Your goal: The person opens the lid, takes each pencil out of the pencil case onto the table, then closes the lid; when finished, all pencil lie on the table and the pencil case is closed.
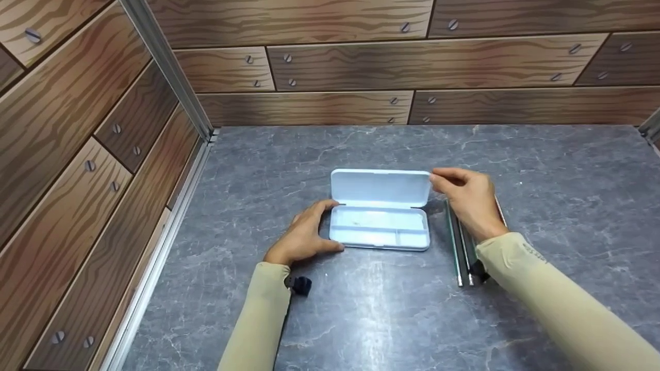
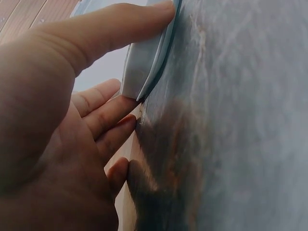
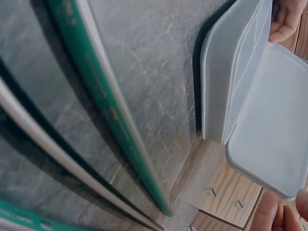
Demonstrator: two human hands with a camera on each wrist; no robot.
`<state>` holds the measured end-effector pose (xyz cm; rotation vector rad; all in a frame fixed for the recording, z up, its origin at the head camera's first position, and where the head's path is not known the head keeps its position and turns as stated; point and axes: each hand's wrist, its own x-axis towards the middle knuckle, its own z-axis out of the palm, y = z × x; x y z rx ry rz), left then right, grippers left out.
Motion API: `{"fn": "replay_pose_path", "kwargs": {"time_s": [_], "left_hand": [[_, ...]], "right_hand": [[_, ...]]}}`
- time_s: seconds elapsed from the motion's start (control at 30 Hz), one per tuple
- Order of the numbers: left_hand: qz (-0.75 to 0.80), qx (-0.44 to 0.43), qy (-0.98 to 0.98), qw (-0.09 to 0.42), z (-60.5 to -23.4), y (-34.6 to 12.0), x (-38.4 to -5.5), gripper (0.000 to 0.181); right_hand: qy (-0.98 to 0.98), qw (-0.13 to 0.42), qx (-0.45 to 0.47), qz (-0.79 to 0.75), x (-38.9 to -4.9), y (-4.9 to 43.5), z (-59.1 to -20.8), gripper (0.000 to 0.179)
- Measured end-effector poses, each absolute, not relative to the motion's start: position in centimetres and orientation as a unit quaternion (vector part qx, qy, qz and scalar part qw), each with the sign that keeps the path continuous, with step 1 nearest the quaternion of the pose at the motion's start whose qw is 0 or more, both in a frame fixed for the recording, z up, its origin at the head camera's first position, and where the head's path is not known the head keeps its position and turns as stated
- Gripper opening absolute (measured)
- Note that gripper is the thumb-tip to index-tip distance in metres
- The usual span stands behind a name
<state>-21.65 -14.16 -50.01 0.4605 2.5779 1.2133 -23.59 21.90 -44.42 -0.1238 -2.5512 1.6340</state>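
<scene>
A pale blue plastic pencil case point(image 1: 363, 237) lies on the table with its lid point(image 1: 380, 188) raised. Its divided inside holds no pencils. My left hand point(image 1: 304, 234) grips the left end, thumb at the front edge and fingers at the back corner; the left wrist view shows the thumb point(image 2: 120, 24) lying along the case wall. At the lid's upper right corner, my right hand point(image 1: 466, 201) pinches the edge between thumb and fingers. Several green pencils point(image 1: 455, 242) lie beside the case, partly hidden under my right hand and forearm.
The grey marbled table point(image 1: 247, 170) meets a wood-patterned wall point(image 1: 330, 67) at the back. A similar panel point(image 1: 103, 149) with a metal rail stands on the left. A dark wrist device point(image 1: 300, 285) sits on the left wrist.
</scene>
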Motion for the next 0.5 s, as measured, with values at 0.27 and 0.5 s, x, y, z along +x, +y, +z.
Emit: {"fn": "replay_pose_path", "kwargs": {"time_s": [0.27,0.5], "left_hand": [[0.417,0.15,0.888,0.119,-50.1,-13.8,-21.7,0.097],[0.426,0.134,0.888,0.114,-50.3,-13.7,-21.7,0.107]], "right_hand": [[-0.839,0.04,-0.041,0.541,-23.3,22.5,-44.4,0.051],[-0.83,-0.002,-0.013,0.558,-22.6,23.1,-44.4,0.043]]}}
